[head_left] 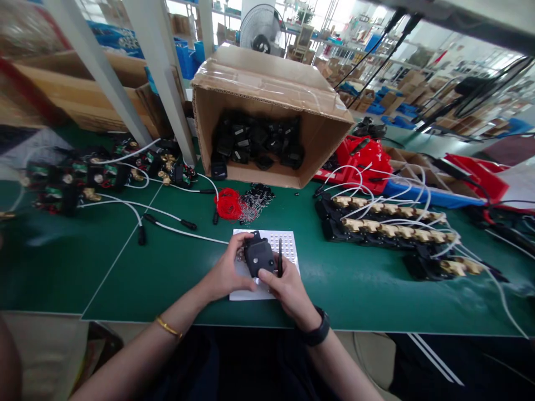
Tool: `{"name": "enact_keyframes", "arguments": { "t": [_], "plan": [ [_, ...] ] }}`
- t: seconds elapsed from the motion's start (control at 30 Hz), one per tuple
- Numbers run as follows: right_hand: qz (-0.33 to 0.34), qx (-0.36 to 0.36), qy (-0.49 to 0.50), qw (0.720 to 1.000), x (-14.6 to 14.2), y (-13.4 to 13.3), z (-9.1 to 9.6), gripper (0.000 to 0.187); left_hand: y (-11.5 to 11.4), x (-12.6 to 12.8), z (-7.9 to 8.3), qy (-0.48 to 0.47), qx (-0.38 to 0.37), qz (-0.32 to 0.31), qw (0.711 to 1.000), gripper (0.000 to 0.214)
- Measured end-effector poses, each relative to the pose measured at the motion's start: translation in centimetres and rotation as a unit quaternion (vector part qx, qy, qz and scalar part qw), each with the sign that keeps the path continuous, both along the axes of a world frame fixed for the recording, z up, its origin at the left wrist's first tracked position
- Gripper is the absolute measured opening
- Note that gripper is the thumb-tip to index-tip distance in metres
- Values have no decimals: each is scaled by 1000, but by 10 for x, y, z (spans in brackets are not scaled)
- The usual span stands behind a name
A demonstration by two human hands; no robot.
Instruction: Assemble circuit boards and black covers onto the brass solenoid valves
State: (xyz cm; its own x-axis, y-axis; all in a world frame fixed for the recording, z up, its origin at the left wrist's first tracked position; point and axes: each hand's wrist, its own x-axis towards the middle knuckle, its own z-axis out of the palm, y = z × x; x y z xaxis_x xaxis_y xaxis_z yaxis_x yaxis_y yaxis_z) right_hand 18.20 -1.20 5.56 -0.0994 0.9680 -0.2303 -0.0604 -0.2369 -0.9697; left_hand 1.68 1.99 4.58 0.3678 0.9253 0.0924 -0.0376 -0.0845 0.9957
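Observation:
A black plastic housing with a pale round spot on its face is held between my two hands over the middle of the table. My left hand grips its left and upper edge, the thumb spread below. With the thumb on the lower right corner, my right hand grips the housing too and also keeps a slim dark tool, which looks like tweezers, upright between its fingers. Underneath lies a white sheet with rows of small round stickers. A white cable runs left from behind the housing.
Behind the sheet are a red ring pile and loose screws. An open cardboard box holds black housings. Brass-fitted assemblies stand right; opened units with circuit boards and cables lie left on the green table.

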Motion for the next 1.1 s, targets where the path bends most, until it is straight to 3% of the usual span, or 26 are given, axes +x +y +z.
{"name": "enact_keyframes", "arguments": {
  "t": [0.07,0.2,0.3,0.43,0.53,0.63,0.7,0.9,1.0,1.1],
  "plan": [
    [-2,14,-23,1000,-2,0,-2,47,9,-5,6,-38,-38,-30,998,70],
    [-4,11,-41,999,-3,2,0,47,18,0,15,2,-83,34,996,37],
    [-12,2,-43,999,-2,3,3,44,19,6,13,0,-94,58,994,32],
    [-14,3,-41,999,-4,3,6,44,21,7,10,9,-87,65,994,35],
    [-36,15,-40,998,-7,0,4,43,22,1,11,9,-69,16,997,46],
    [-47,17,-37,998,-10,-5,-1,44,16,-2,10,20,-33,-55,998,78],
    [-51,21,-32,998,-12,-8,-5,45,10,-1,6,56,-13,-50,997,96],
    [-50,38,-58,996,-12,-12,-7,41,1,9,-2,127,25,10,992,74],
    [-40,80,-153,984,-1,-7,3,63,3,11,-2,138,33,19,990,71],
    [39,185,-301,935,15,6,18,91,4,12,-3,144,47,14,988,72]
  ]
}}
